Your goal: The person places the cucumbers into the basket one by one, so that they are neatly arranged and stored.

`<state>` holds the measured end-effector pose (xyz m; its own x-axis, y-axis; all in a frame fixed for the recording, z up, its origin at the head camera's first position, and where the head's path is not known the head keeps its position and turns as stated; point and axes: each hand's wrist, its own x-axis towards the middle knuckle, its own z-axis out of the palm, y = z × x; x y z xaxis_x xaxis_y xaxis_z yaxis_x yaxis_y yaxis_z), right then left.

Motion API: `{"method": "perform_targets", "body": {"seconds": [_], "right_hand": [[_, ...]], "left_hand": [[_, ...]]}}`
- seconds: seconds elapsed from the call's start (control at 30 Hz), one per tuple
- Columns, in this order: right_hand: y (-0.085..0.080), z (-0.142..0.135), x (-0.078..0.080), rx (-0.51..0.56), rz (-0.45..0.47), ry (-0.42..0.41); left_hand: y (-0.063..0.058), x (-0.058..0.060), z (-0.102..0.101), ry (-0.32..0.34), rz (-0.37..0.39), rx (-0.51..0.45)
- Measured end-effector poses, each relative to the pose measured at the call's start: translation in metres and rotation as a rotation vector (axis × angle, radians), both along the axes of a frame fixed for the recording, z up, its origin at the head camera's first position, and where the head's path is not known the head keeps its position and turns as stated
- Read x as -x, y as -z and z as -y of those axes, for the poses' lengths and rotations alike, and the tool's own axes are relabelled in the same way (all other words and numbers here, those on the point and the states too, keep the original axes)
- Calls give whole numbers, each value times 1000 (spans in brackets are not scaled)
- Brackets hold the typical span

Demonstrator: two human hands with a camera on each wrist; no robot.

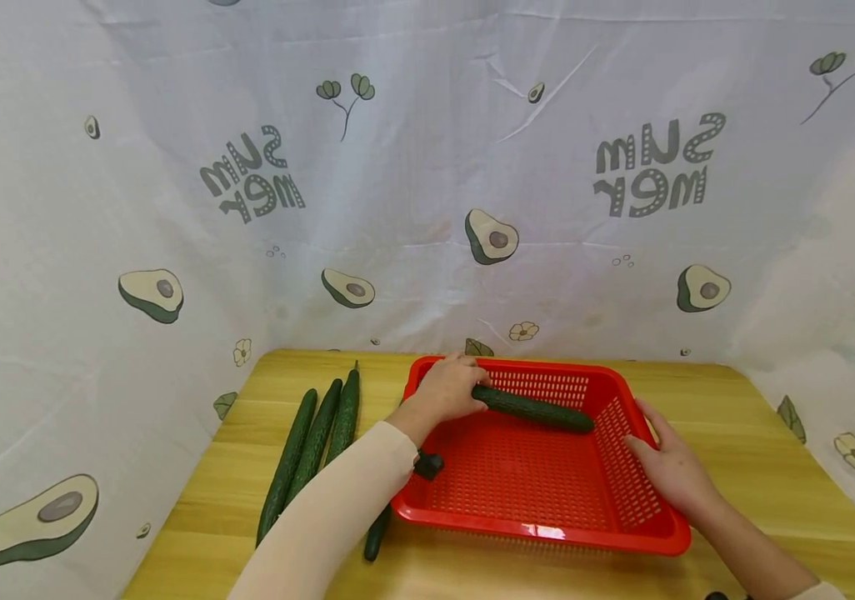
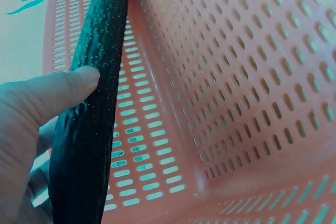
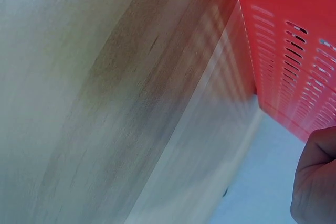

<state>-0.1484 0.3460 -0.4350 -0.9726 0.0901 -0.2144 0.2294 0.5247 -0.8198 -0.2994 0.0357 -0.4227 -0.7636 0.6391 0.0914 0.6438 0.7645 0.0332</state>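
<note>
Thumb and fingers of my left hand (image 1: 448, 390) grip one end of a dark green cucumber (image 1: 540, 410) inside the red plastic basket (image 1: 547, 533). The cucumber lies slantwise near the basket's back wall, its far end toward the right wall. In the left wrist view, the thumb presses on the bumpy skin of the cucumber (image 2: 89, 114), and the other fingers are partly hidden behind it. My right hand (image 1: 673, 471) holds the basket's right rim, thumb on the inner side and fingers outside. The right wrist view has that hand (image 3: 317, 179) at the outer wall of the basket (image 3: 283, 51).
Three cucumbers (image 1: 315, 442) lie side by side on the left of the wooden table (image 1: 757, 467). Another cucumber (image 1: 375, 537) lies by the basket's left side, partly hidden by my left sleeve (image 1: 337, 508). A printed cloth (image 1: 427, 167) hangs behind and at both sides.
</note>
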Motion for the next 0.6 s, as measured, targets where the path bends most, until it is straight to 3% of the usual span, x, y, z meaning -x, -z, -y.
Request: {"method": "perform_targets", "body": {"seconds": [0.17,0.47,0.6], "right_hand": [[2,0,1,10,5,-3],[1,0,2,-5,17,-5],[1,1,2,-9,20,-9]], "left_hand": [[-8,-5,11,-51,28,-64],[-36,-16,60,-82,171,-476],[-41,-18,94,-122,179,-576]]}}
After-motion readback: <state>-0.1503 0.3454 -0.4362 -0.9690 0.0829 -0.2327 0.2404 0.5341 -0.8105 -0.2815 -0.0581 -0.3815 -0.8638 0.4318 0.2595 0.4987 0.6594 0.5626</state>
